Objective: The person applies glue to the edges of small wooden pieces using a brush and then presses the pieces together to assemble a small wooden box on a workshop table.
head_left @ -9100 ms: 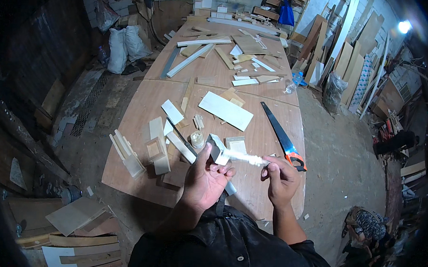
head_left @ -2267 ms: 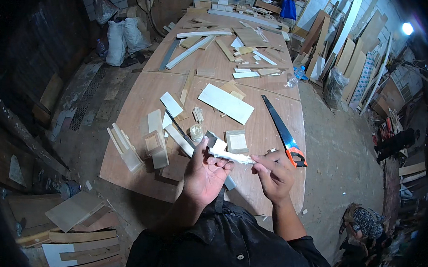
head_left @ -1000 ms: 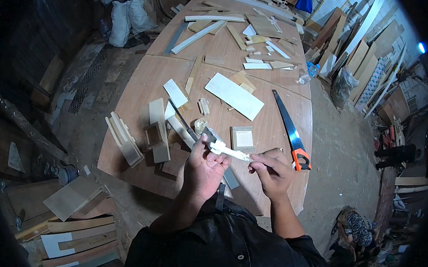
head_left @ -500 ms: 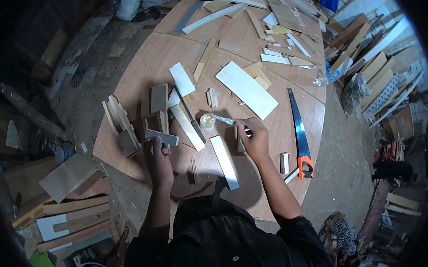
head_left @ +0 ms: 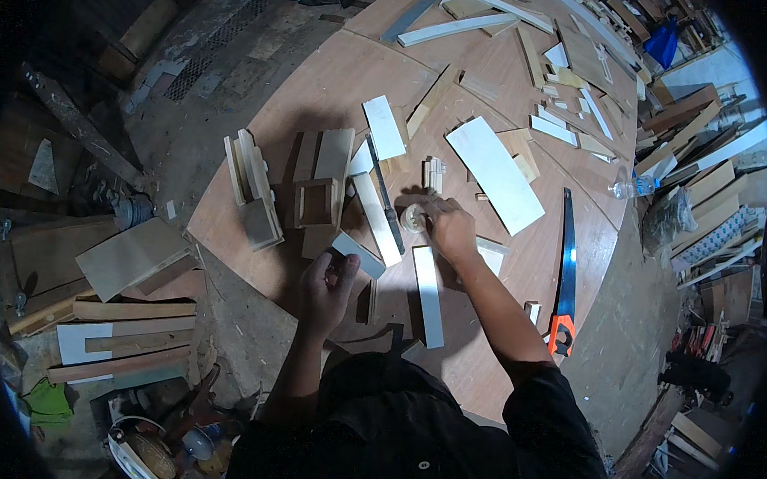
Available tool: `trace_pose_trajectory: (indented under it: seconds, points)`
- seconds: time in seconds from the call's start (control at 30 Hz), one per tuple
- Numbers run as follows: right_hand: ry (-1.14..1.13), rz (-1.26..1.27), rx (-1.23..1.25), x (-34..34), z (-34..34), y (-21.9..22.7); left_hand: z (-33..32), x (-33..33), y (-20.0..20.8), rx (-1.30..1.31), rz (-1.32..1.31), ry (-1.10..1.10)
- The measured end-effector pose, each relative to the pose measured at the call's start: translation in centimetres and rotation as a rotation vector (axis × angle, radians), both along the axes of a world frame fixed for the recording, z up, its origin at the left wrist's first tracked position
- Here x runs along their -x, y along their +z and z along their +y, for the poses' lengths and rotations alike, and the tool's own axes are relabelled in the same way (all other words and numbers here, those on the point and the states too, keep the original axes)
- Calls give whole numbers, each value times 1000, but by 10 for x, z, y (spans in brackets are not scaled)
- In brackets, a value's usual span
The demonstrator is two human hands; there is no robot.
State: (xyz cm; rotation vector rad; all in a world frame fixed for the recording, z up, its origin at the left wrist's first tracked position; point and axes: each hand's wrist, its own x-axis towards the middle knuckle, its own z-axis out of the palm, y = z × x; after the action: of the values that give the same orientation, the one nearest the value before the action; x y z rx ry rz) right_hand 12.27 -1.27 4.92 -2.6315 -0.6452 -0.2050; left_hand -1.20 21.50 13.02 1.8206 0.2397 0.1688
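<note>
Near the desk's [head_left: 322,74] near edge, the left hand [head_left: 329,282] grasps a small grey-white board [head_left: 361,256] between thumb and fingers, lifted off the surface. Its long axis runs from far left to near right. Right of it, a white strip [head_left: 428,297] lies pointing away from the near edge.

Slightly farther in, the right hand [head_left: 454,232] reaches over a small round jar [head_left: 413,218], fingers bent at its right rim; whether they grip anything is hidden. The jar lies beyond and to the right of the small board, so the right hand is at it while the left is well apart. A slim dark bar [head_left: 384,188] lies just left of the jar, next to a second white strip [head_left: 376,220].

Toward the desk's left corner stand a square wooden frame [head_left: 315,204] and a group of narrow strips [head_left: 253,191]. Past the jar are a bundle of short sticks [head_left: 433,175] and a broad white board [head_left: 495,176]. A handsaw [head_left: 567,265] lies along the right edge, with a clear bottle [head_left: 634,187] farther up that edge. Long strips [head_left: 476,29] lie toward the far end.
</note>
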Motion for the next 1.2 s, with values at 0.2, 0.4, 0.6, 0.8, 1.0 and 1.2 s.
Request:
trace_pose_trajectory:
  seconds: [0.2,0.4,0.6,0.8,1.0,1.2]
  points:
    - [-89,-122,43,3,7,-19,-7,3,7,3,69,-33]
    - [-180,-259,-30,13,19,29,-20,9,4,44,43,-5]
    - [-15,-185,-436,115,8,115,-38,15,20,-147,87,-65]
    - [-331,-116,-249,185,10,101,-91,22,-10,-218,18,-138]
    - [-617,-101,-169,217,-22,82,-138,31,-3,-314,3,-372]
    - [-912,-59,-189,218,-67,53,-165,28,2,-397,-24,-470]
